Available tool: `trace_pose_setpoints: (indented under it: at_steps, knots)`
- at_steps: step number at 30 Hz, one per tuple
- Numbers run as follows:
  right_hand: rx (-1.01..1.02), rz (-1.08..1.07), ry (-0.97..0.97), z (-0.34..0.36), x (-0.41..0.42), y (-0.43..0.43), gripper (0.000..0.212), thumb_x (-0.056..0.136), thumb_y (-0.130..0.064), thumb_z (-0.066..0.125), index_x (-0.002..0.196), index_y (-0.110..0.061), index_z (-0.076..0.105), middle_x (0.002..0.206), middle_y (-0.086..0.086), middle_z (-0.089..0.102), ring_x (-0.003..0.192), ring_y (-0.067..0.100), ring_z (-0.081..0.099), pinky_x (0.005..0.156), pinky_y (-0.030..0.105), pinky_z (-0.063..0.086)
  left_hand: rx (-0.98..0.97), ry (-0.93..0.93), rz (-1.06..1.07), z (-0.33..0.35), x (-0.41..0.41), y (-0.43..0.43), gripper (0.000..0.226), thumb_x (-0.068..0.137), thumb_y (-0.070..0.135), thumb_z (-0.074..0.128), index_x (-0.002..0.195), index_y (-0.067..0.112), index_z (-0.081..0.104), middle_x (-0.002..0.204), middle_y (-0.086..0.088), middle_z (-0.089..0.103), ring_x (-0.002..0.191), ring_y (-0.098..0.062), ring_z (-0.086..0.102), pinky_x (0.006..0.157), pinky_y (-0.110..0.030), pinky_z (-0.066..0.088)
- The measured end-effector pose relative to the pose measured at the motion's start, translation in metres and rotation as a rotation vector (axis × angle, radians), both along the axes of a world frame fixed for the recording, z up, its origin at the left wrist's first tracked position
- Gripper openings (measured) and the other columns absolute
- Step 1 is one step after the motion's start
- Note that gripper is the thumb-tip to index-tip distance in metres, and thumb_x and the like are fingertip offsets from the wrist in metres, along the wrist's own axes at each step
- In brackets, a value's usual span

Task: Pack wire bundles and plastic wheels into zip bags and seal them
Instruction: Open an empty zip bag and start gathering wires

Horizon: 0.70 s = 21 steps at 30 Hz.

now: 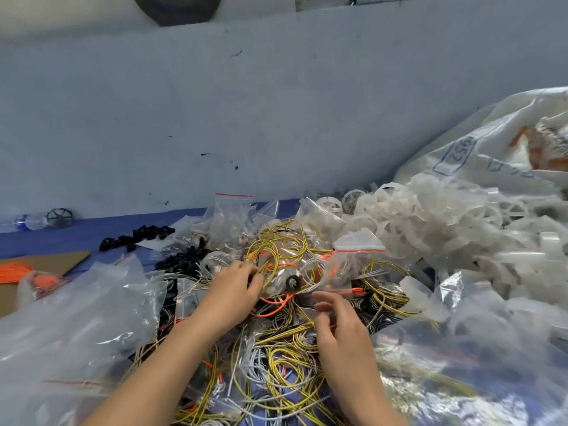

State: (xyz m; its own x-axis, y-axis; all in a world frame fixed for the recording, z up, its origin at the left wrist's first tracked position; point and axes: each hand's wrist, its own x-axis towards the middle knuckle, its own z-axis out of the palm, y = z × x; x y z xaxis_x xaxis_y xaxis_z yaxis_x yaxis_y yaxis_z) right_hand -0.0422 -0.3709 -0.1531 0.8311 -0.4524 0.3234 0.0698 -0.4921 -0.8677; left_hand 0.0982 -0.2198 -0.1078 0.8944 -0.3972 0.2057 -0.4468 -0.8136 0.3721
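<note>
A tangle of yellow-black, grey and orange wire bundles (282,358) covers the blue table in front of me. My left hand (233,290) rests on the heap with its fingers curled around a yellow-black wire loop and a clear zip bag (285,272) holding a small black wheel (293,283). My right hand (335,330) hovers just right of it, fingers bent and apart, nothing clearly held. Another clear zip bag with a red strip (358,250) lies behind. Translucent white plastic wheels (445,219) are heaped at the right.
Large clear plastic bags lie at the left (76,318) and lower right (461,364). Black rings (138,236) lie at mid-left. Cardboard (52,262) with orange wire (13,270) sits at far left. A white sack (498,142) leans at the right; a pale wall (246,118) stands behind.
</note>
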Motion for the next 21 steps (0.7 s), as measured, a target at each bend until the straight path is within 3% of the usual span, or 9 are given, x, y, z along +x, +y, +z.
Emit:
trace_pose_setpoints:
  at_steps: [5,9,11,16,18,21]
  knots:
    - [-0.017,0.013,-0.007,0.004,-0.003,0.001,0.026,0.101,-0.018,0.046,0.116,-0.037,0.055,0.109,-0.019,0.058,0.101,-0.003,0.056,0.087,0.032,0.050,-0.016,-0.061,-0.079,0.002,-0.031,0.014,0.033,0.103,0.035,0.040,0.128,0.024,0.058,0.120,0.010,0.056,0.114,-0.009,0.050,0.094,-0.024,0.039]
    - [0.010,0.017,-0.036,0.006,-0.006,0.003,0.024,0.101,-0.018,0.047,0.114,-0.037,0.056,0.108,-0.020,0.059,0.099,-0.002,0.057,0.087,0.033,0.051,-0.171,-0.266,0.006,0.016,-0.061,0.023,0.029,0.102,0.030,0.043,0.125,0.027,0.061,0.122,0.014,0.062,0.116,-0.004,0.054,0.104,-0.036,0.042]
    - [0.032,0.027,-0.067,0.007,-0.006,0.003,0.024,0.100,-0.018,0.049,0.114,-0.035,0.059,0.106,-0.018,0.063,0.096,-0.002,0.060,0.085,0.033,0.052,-0.251,-0.379,0.023,0.017,-0.076,0.026,0.028,0.102,0.026,0.045,0.125,0.028,0.061,0.123,0.015,0.061,0.119,-0.003,0.052,0.105,-0.034,0.041]
    - [0.165,0.164,-0.113,0.013,-0.009,0.006,0.021,0.100,-0.037,0.052,0.117,-0.047,0.060,0.104,-0.027,0.066,0.101,-0.006,0.061,0.078,0.013,0.048,-0.514,-0.467,-0.027,0.015,-0.107,0.027,0.030,0.099,0.025,0.047,0.126,0.029,0.060,0.123,0.025,0.055,0.119,0.015,0.046,0.102,-0.010,0.037]
    - [0.291,0.264,-0.103,0.016,-0.010,0.010,0.029,0.095,-0.048,0.055,0.124,-0.047,0.058,0.111,-0.028,0.066,0.107,-0.006,0.061,0.084,0.012,0.048,-0.567,-0.468,-0.052,0.011,-0.116,0.025,0.030,0.097,0.023,0.050,0.123,0.025,0.063,0.120,0.025,0.058,0.116,0.010,0.052,0.100,-0.008,0.038]
    - [0.415,0.383,-0.079,0.016,-0.009,0.013,0.053,0.085,-0.060,0.058,0.135,-0.043,0.051,0.123,-0.020,0.066,0.114,-0.002,0.062,0.096,0.021,0.051,-0.648,-0.385,-0.081,0.000,-0.125,0.020,0.030,0.095,0.017,0.055,0.118,0.031,0.066,0.116,0.025,0.062,0.108,0.004,0.060,0.087,-0.008,0.045]
